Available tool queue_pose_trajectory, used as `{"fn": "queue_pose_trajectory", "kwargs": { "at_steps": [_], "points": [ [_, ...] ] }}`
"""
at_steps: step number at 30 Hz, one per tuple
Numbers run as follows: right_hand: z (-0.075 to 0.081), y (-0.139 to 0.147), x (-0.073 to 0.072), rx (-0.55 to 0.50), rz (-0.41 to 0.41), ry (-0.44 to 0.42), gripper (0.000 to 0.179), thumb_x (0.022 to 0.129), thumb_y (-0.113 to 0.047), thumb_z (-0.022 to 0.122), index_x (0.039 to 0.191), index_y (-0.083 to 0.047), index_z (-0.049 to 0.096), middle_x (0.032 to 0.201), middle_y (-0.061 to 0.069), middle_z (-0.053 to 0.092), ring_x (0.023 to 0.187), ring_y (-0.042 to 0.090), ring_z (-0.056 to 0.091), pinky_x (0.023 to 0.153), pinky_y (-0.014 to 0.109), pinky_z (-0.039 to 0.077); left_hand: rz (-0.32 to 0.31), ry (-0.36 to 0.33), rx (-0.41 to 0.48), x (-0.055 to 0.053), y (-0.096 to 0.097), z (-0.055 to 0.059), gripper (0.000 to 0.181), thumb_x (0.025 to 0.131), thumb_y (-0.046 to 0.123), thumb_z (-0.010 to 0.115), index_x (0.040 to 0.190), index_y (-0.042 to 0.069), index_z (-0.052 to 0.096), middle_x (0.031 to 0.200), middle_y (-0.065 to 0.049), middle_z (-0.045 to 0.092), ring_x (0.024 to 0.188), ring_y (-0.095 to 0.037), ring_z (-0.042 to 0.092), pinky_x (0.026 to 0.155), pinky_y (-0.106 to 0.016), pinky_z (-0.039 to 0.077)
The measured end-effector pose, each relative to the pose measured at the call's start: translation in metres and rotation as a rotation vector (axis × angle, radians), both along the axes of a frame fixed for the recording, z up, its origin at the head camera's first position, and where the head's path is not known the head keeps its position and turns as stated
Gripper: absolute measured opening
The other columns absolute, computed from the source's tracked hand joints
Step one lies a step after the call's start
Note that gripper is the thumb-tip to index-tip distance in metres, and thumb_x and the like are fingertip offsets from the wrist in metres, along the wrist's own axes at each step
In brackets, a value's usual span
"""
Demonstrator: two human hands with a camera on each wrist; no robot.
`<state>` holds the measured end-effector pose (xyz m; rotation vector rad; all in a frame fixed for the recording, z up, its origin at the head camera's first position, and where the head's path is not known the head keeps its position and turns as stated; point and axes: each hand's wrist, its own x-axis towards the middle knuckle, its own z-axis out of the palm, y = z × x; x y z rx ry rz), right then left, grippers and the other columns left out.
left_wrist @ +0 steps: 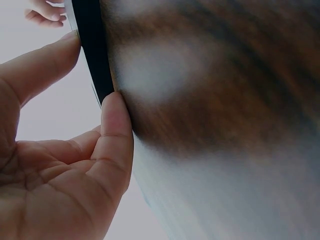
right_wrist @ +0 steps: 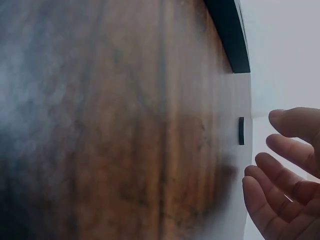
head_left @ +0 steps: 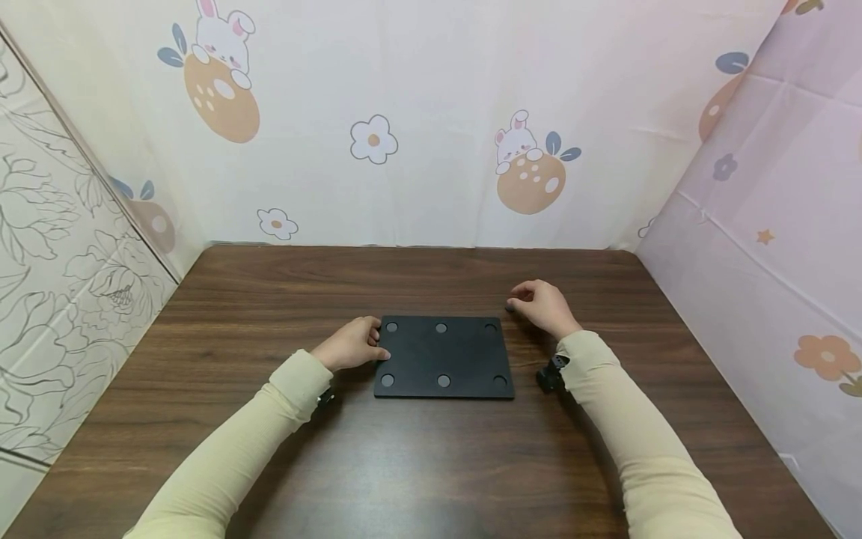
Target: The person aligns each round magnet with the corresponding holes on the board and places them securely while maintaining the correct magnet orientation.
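A flat black rectangular board (head_left: pixel 444 358) with rows of round recesses lies on the table. The recesses in its left and middle columns look grey; the right pair looks dark. At the board's left edge, my left hand (head_left: pixel 352 344) grips it, thumb on top and fingers against the side, as the left wrist view also shows. A small black disc (right_wrist: pixel 241 131) rests on the table beyond the board's right side. My right hand (head_left: pixel 544 307) hovers beside that disc, its fingers loosely bent and apart. In the right wrist view a gap shows between fingertips and disc.
The brown wood-grain table (head_left: pixel 431 471) ends at a patterned curtain (head_left: pixel 438 150) behind and another curtain (head_left: pixel 761 247) on the right. A floral panel (head_left: pixel 81 247) stands at the left. A small black device (head_left: pixel 551 374) is worn at the right wrist.
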<state>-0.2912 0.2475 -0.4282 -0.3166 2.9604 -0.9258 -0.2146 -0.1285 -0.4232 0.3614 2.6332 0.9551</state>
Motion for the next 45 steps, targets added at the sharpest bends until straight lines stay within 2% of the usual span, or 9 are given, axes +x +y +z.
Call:
{"fn": "queue_pose_trajectory", "kwargs": {
  "at_steps": [23, 45],
  "points": [
    [-0.0027, 0.0033, -0.0066, 0.04, 0.04, -0.077, 0.029, 0.093, -0.02, 0.067, 0.117, -0.003, 0.068, 0.114, 0.019, 0.065, 0.102, 0.033, 0.061, 0.088, 0.05, 0.05, 0.012, -0.019, 0.009, 0.0011, 0.0004, 0.0008, 0.069, 0.087, 0.016, 0.075, 0.141, -0.011, 0.041, 0.117, -0.018, 0.059, 0.108, -0.028, 0.06, 0.093, -0.043, 0.051],
    [0.0005, 0.0001, -0.0068, 0.087, 0.044, -0.078, 0.024, 0.093, -0.016, 0.066, 0.111, -0.001, 0.07, 0.108, 0.019, 0.068, 0.095, 0.032, 0.063, 0.084, 0.048, 0.051, 0.006, -0.017, 0.003, 0.0001, 0.0003, 0.0003, 0.07, 0.087, 0.017, 0.075, 0.141, -0.011, 0.041, 0.117, -0.018, 0.059, 0.11, -0.029, 0.06, 0.094, -0.043, 0.05]
  ]
}}
